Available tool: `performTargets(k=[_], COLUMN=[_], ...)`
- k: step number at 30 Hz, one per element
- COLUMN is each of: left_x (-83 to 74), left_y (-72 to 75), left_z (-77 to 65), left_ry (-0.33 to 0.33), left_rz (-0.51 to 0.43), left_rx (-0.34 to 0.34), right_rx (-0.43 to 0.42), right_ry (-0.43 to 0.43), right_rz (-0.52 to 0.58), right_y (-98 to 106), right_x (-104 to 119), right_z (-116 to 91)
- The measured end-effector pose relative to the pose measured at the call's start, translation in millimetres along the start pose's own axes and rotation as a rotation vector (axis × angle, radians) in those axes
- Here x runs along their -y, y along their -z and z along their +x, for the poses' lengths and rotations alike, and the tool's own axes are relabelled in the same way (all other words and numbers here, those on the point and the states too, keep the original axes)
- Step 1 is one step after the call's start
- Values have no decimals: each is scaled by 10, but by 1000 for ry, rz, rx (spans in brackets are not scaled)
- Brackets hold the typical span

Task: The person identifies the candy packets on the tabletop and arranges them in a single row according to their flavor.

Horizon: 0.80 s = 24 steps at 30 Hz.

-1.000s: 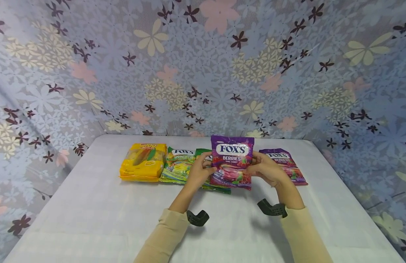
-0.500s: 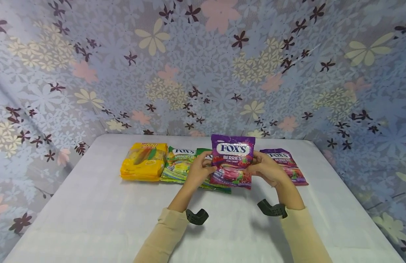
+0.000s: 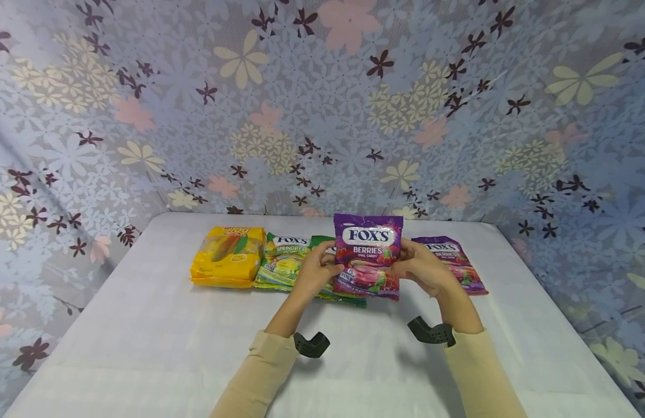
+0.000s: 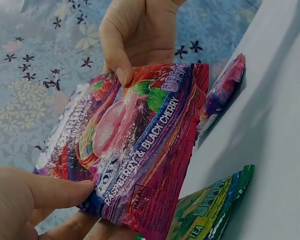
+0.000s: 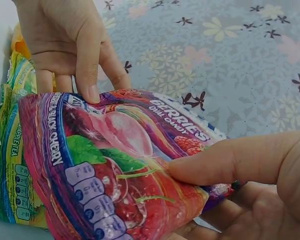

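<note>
Both hands hold up a purple bag of Fox's Berries candy (image 3: 368,255), its printed front turned toward the head camera. My left hand (image 3: 315,271) pinches its left side, the thumb (image 4: 65,191) on the front and the fingers behind. On the opposite side my right hand (image 3: 424,268) grips the bag, with its thumb (image 5: 215,162) pressed on the front. Behind the held bag lie a green candy bag (image 3: 343,299), partly hidden, and a Spring Tea candy bag (image 3: 283,264). A second purple Berries bag (image 3: 460,264) lies to the right, partly behind my right hand.
A yellow candy bag (image 3: 228,257) lies at the left end of the row. All the bags are on a white-covered table (image 3: 160,348). A flowered cloth (image 3: 322,116) rises behind the table and along its sides.
</note>
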State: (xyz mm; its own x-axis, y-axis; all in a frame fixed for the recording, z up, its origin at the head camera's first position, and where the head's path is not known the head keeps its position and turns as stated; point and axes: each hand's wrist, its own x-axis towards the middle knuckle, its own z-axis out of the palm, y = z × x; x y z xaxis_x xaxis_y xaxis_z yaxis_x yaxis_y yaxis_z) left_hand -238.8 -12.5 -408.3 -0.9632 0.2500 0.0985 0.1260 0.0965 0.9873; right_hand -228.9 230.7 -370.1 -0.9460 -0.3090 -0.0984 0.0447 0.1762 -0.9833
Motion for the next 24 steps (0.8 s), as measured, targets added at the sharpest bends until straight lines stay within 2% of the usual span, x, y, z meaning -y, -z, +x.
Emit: performTargets(k=[3,8,15,20,24], left_x=[41,-3,7,65,134], left_y=[0,-31,-207,-351,-447], left_z=[18,39,117,181,223], left_ry=[10,41,48,55,83], left_rz=[-5,29,95,171,211], left_rx=[3,29,27,29,0], right_rx=[-2,-20,-136,-198,-222], right_ry=[-8,-27,-61,-110,-143], right_rz=[-2,4,93,35,-2], right_y=[8,56,160,232,244], right_x=[-1,-35,-171,-271,-333], right_z=[7,-19,-81,-123,-96])
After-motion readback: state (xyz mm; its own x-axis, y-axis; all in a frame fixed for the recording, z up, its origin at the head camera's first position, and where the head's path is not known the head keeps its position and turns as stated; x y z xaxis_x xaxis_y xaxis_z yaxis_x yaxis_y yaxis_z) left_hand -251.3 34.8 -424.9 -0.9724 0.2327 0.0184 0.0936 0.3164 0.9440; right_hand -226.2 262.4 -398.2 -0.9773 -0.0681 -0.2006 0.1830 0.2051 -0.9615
